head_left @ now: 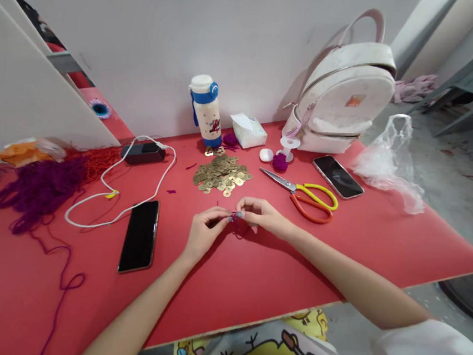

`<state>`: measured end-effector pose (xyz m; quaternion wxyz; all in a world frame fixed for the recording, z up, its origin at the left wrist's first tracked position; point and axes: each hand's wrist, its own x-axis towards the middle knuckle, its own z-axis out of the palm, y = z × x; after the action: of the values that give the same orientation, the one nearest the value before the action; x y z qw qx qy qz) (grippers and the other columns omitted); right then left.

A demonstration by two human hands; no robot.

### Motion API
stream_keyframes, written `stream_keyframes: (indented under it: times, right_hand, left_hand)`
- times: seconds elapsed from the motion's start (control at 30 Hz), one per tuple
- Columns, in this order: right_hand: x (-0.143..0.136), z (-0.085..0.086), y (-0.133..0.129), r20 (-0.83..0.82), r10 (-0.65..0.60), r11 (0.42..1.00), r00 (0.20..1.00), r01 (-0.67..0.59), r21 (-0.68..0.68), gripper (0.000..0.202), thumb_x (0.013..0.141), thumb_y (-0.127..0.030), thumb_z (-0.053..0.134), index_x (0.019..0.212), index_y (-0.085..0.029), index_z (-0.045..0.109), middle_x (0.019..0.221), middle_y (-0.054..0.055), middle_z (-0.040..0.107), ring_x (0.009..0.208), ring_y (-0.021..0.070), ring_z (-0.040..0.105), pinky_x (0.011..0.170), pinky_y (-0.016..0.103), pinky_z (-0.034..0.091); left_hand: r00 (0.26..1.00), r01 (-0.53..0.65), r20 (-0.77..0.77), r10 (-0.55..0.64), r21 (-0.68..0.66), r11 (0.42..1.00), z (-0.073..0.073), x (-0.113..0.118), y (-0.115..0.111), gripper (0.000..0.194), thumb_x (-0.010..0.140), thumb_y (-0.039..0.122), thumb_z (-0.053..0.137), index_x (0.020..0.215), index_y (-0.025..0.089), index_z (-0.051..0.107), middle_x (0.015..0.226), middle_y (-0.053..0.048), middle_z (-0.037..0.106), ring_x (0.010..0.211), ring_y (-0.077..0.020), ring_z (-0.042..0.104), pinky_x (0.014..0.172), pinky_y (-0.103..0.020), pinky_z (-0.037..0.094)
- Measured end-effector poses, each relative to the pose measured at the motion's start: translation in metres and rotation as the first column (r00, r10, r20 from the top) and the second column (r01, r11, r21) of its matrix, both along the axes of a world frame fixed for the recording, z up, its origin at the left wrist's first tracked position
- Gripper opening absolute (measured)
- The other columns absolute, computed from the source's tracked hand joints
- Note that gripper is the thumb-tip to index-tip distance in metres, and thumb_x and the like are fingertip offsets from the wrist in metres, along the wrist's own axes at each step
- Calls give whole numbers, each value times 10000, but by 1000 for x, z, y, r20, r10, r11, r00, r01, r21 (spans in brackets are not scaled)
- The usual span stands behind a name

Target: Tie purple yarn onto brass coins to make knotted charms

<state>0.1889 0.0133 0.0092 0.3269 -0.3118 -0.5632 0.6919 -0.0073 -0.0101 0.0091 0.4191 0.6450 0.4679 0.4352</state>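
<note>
Near the middle of the red table, my left hand [209, 232] and my right hand [263, 216] meet fingertip to fingertip. Both pinch a small piece of purple yarn [240, 229], whose loop hangs just below the fingers. Whether a coin is in the pinch is too small to tell. Just beyond my hands lies a pile of brass-coloured coins with holes [221, 173]. Scissors [302, 194] with yellow and orange handles lie to the right of the pile, blades pointing left. A small purple yarn ball [280, 161] rests beside a white spool [290, 143].
A black phone [139, 236], white cable [110, 222] and purple yarn heap [43, 187] occupy the left. At the back stand a bottle [206, 110], tissue pack [249, 132] and white backpack [344, 98]. Another phone [337, 177] and a plastic bag [393, 159] are right.
</note>
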Motion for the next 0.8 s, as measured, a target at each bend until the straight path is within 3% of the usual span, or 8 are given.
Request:
stream_keyframes:
  times: [0.1, 0.2, 0.27, 0.4, 0.47, 0.57, 0.67, 0.8]
  right_hand:
    - [3, 2, 2, -195, 127, 958, 973, -171, -231, 297, 822, -437, 677, 844, -177, 536, 506, -99, 388, 414, 51, 262, 423, 191, 230]
    - [7, 8, 5, -334, 118, 915, 935, -233, -331, 331, 837, -451, 649, 752, -199, 451, 496, -105, 338, 402, 47, 187, 404, 194, 181]
    - [9, 12, 8, -354, 40, 922, 934, -171, -349, 367, 860, -471, 609, 718, -212, 392, 522, -97, 306, 405, 54, 177, 394, 201, 179]
    - [13, 13, 16, -328, -213, 932, 920, 90, -351, 362, 881, -452, 568, 710, -227, 342, 581, -74, 289, 435, 77, 173, 386, 208, 193]
    - [13, 11, 19, -312, -312, 918, 897, 199, -344, 348, 893, -448, 550, 715, -229, 346, 603, -60, 336, 443, 85, 217, 389, 206, 229]
    - [12, 4, 20, -281, -403, 890, 871, 301, -343, 285, 885, -446, 568, 770, -227, 426, 710, -21, 513, 512, 95, 415, 422, 196, 335]
    - [8, -3, 18, -237, -431, 866, 871, 325, -380, 230, 853, -422, 619, 843, -216, 518, 941, 41, 666, 738, 127, 614, 534, 198, 456]
    - [3, -9, 12, -204, -404, 883, 892, 322, -340, 255, 845, -440, 636, 838, -202, 547, 1092, 87, 705, 910, 170, 678, 648, 229, 509]
  left_hand:
    - [1000, -8, -20, 8, 11, 1000, -1, -1, 1, 105, 817, 224, 675, 818, 184, 772, 864, -76, 758, 812, -195, 701, 785, -301, 551]
    - [999, -21, -32, 22, 17, 1000, -1, -1, 1, 109, 812, 231, 674, 799, 179, 770, 860, -86, 761, 817, -208, 706, 799, -322, 557]
    - [999, -26, -34, 26, 20, 999, 0, -1, 1, 107, 805, 227, 672, 796, 179, 768, 862, -89, 761, 813, -210, 708, 787, -323, 562]
    - [1000, -19, -21, 20, 35, 999, 2, 0, 0, 74, 775, 202, 691, 771, 189, 764, 857, -77, 750, 813, -200, 704, 764, -300, 563]
    - [1000, -20, -14, 21, 42, 999, 3, 1, -1, 59, 765, 197, 703, 747, 194, 759, 864, -72, 743, 805, -193, 700, 734, -290, 565]
    - [999, -35, -8, 36, 59, 998, 6, 1, -4, 70, 779, 186, 693, 749, 196, 755, 988, -89, 737, 833, -196, 700, 684, -288, 566]
    - [1000, -26, 10, 26, 86, 996, 9, 1, -6, 68, 790, 205, 704, 742, 191, 750, 1118, -120, 722, 944, -232, 697, 724, -319, 569]
    - [990, 101, 101, -103, 25, 995, 11, 2, -8, 129, 786, 291, 742, 713, 185, 744, 1054, -144, 750, 987, -267, 704, 821, -378, 571]
